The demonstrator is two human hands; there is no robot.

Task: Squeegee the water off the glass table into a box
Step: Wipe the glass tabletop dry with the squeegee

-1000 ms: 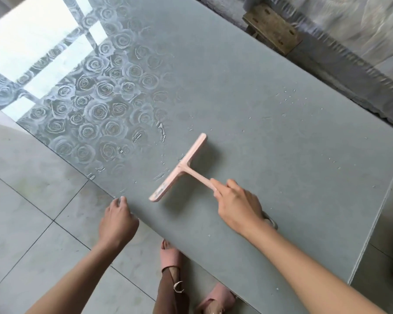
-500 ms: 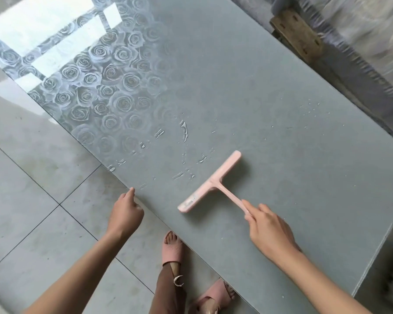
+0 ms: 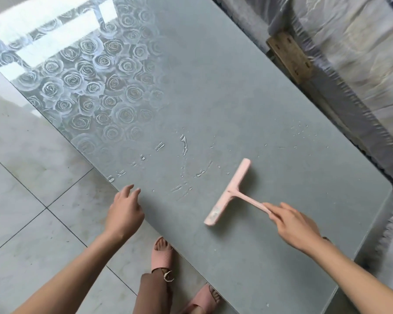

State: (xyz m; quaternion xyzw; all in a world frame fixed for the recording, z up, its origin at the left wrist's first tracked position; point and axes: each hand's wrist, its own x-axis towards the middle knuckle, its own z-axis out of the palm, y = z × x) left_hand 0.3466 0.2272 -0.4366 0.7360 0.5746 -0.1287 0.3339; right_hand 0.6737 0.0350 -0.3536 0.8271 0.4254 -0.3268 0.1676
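From my remote seat I judged the sweeping step to be in hand: the right hand (image 3: 295,225) gripped the end of the handle of the pink squeegee (image 3: 230,193), whose blade rested slantwise on the glass table (image 3: 247,98). The water (image 3: 183,143) lay as thin streaks and beads just to the left of the blade and a little beyond it, with a lighter scatter of droplets (image 3: 301,131) farther off, beyond the squeegee toward the table's far edge. The left hand (image 3: 125,214) held nothing; it sat well to the left of the squeegee at the table's near edge, fingers loosely bent (whether it touched the glass I could not tell). As for the box, none showed anywhere round the squeegee, so I could not say what, if anything, it held. To my mind the next move called for a firm, even press on the blade to drive those streaks leftward to the near edge, and for a box brought under that edge, left of the squeegee, lest the water run onto the floor tiles (image 3: 32,211)
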